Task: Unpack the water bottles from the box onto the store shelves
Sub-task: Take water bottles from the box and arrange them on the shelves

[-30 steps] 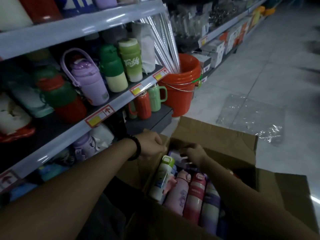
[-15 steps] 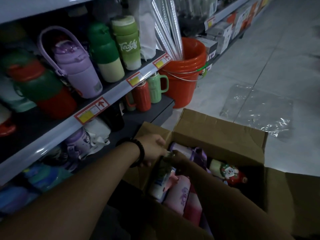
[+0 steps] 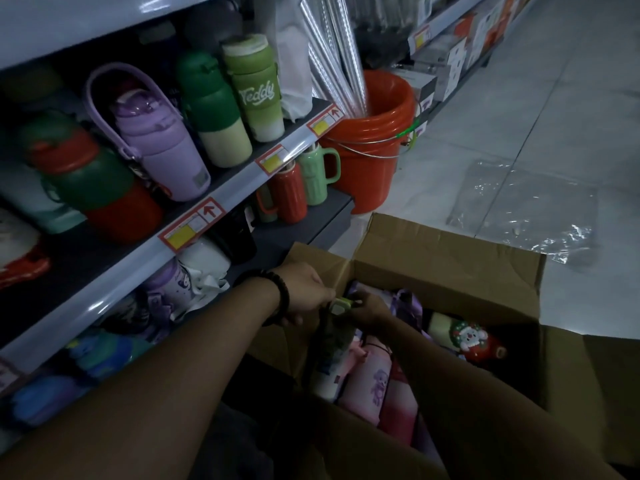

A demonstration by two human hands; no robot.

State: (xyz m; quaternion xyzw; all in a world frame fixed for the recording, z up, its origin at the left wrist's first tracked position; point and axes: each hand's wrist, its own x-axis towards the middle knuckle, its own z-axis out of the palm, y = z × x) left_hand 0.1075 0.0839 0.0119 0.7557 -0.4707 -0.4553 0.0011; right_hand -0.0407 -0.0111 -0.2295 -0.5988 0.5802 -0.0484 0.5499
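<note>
Your box (image 3: 450, 261) sits on the floor (image 3: 519, 98) with bottles (image 3: 367, 386) packed in it and one bottle (image 3: 330, 348) at its left wall, shelves (image 3: 138, 252) left of it, a bucket (image 3: 374, 174) behind its left corner and a plastic sheet (image 3: 526, 206) behind it.

Orange bucket (image 3: 360, 174) standing on the tiled floor (image 3: 554, 81), shiny wrapped rods (image 3: 332, 46) poking up out of it; a clear plastic sheet (image 3: 526, 209) lying flat nearby.
</note>
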